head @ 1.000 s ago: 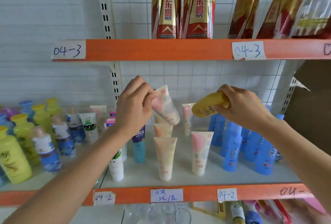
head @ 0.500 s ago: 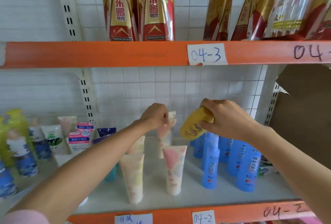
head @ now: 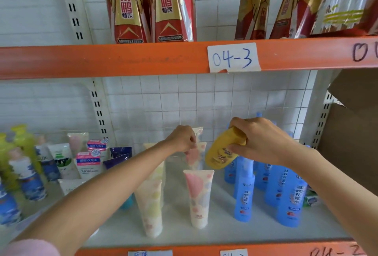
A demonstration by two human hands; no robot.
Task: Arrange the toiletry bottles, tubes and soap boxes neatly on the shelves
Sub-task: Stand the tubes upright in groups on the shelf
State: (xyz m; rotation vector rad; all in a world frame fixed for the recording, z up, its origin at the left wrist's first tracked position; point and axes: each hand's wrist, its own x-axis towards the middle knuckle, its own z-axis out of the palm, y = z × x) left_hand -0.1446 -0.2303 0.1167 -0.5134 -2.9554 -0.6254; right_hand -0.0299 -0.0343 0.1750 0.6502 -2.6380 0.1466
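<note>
My left hand [head: 182,140] reaches deep into the lower shelf [head: 225,233] and pinches the top of a pink-patterned tube [head: 195,154] standing in the back row. Another pink tube [head: 199,196] and a yellow-patterned tube [head: 150,204] stand upright in front of it. My right hand [head: 263,141] grips a yellow bottle [head: 222,152], tilted with its cap end hidden in my palm, above the blue bottles [head: 286,192] on the right.
Yellow-green bottles [head: 22,145], blue-and-white bottles [head: 26,176], white tubes and pink facial boxes [head: 89,163] fill the left side. The orange shelf beam [head: 122,59] labelled 04-3 hangs overhead with gold-red drink packs [head: 169,6]. A brown cardboard box [head: 356,125] sits at right.
My left hand carried the pink-patterned tube from mid-air down to the back row and stood it upright. My right hand with the yellow bottle barely moved. The view shifted right and closer.
</note>
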